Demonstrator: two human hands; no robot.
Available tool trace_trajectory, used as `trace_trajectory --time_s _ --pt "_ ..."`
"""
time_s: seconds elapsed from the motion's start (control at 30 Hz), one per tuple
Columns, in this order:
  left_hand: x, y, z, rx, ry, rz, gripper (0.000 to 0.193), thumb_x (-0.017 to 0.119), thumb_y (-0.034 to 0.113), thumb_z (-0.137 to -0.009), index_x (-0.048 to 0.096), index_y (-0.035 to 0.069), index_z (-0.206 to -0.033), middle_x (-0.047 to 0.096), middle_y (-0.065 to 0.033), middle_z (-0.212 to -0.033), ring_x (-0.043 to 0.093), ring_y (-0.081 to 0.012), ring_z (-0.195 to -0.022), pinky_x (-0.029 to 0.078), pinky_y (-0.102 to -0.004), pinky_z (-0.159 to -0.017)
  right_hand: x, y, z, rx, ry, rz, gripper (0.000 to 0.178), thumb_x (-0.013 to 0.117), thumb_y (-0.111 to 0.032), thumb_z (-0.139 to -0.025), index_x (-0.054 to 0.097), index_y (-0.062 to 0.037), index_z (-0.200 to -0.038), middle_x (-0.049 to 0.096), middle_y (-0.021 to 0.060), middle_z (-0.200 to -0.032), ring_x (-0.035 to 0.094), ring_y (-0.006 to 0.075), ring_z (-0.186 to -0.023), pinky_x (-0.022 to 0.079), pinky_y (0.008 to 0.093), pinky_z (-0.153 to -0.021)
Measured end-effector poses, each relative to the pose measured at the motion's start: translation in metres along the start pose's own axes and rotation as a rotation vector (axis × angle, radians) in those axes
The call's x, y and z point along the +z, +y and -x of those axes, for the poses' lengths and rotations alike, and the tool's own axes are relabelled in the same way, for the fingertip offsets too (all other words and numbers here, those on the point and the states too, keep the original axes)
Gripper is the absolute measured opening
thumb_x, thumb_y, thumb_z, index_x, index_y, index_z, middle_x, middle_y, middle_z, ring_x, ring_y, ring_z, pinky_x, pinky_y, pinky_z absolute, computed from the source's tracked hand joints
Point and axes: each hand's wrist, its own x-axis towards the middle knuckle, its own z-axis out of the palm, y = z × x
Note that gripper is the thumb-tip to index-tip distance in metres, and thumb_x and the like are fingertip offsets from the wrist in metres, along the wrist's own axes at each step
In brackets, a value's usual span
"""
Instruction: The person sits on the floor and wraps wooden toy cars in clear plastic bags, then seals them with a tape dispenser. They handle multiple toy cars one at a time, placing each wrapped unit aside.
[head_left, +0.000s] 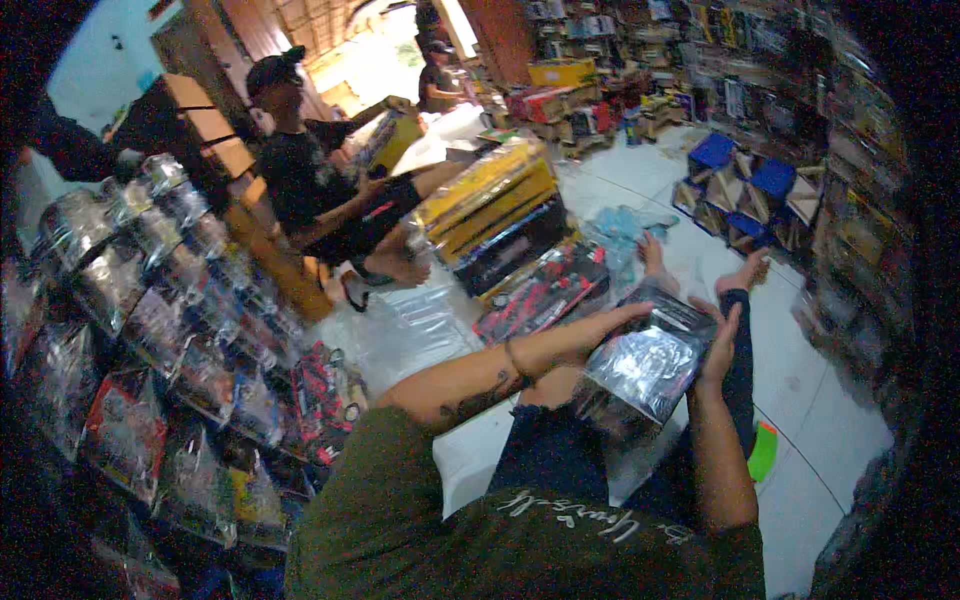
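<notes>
A dark box in a clear, shiny plastic bag (652, 362) is held over my lap, tilted toward me. My left hand (630, 318) lies along its far left edge, with part of the fingers behind or on the wrapping. On the other side my right hand (718, 345) grips the right edge, thumb and fingers around it. The loose end of the bag hangs toward my legs. Glare on the plastic hides much of the box's face.
Stacked plastic-wrapped packages (180, 340) rise at my left. Ahead stand yellow boxes (490, 205) and a red-black box (550, 290). Clear plastic sheets (420, 325) lie on the floor. A seated person (300, 170) works nearby. Blue-and-tan boxes (750, 185) sit at right before full shelves.
</notes>
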Motion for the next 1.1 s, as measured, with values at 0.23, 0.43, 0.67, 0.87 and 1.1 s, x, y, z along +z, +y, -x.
trace_trajectory --time_s 0.23,0.43,0.67,0.87,1.1 --pt "0.034 -0.066 0.001 0.205 0.147 0.412 0.060 0.058 0.036 -0.083 0.039 0.004 -0.130 0.051 -0.0115 -0.121 0.051 -0.0231 -0.108 0.041 -0.0341 -0.094 -0.028 -0.039 -0.006 0.242 -0.128 0.182 0.074 0.026 -0.061 -0.088 0.050 0.0013 -0.120 0.059 0.0152 -0.108 0.056 0.0224 -0.100 0.040 0.0338 -0.093" --pt "0.026 -0.092 -0.004 0.440 0.194 -0.793 0.089 0.055 0.035 -0.081 -0.001 -0.001 -0.140 0.055 -0.0262 -0.106 0.054 -0.0335 -0.095 0.041 -0.0345 -0.085 0.006 -0.122 0.015 -0.149 -0.541 0.988 0.053 0.062 -0.035 -0.082 0.052 -0.0019 -0.121 0.059 0.0127 -0.113 0.055 0.0216 -0.105 0.037 0.0341 -0.097" --pt "0.033 -0.068 0.005 0.647 0.219 -0.644 0.103 0.066 0.032 -0.076 -0.008 0.001 -0.141 0.032 -0.0230 -0.128 0.038 -0.0298 -0.113 0.032 -0.0321 -0.094 0.073 -0.209 -0.018 -0.530 -0.176 0.932 0.022 0.064 -0.020 -0.081 0.064 -0.0022 -0.093 0.064 0.0041 -0.084 0.058 0.0105 -0.079 0.045 0.0244 -0.074" --pt "0.028 0.019 0.010 0.696 0.027 -0.890 0.130 0.079 0.047 -0.054 -0.006 0.002 -0.141 0.001 -0.0229 -0.147 0.001 -0.0301 -0.137 0.009 -0.0383 -0.110 0.021 -0.154 -0.003 0.066 -0.720 1.234 0.091 0.081 -0.022 -0.061 0.032 -0.0043 -0.136 0.047 0.0155 -0.129 0.044 0.0251 -0.119 0.033 0.0359 -0.102" --pt "0.093 0.007 0.037 0.649 0.086 -1.643 0.121 0.073 0.056 -0.056 0.004 0.006 -0.143 -0.003 -0.0281 -0.145 -0.001 -0.0491 -0.132 0.013 -0.0568 -0.106 0.030 -0.149 -0.011 0.134 -0.705 0.851 0.067 0.075 -0.011 -0.067 0.045 -0.0031 -0.127 0.051 0.0090 -0.125 0.048 0.0175 -0.114 0.037 0.0300 -0.097"
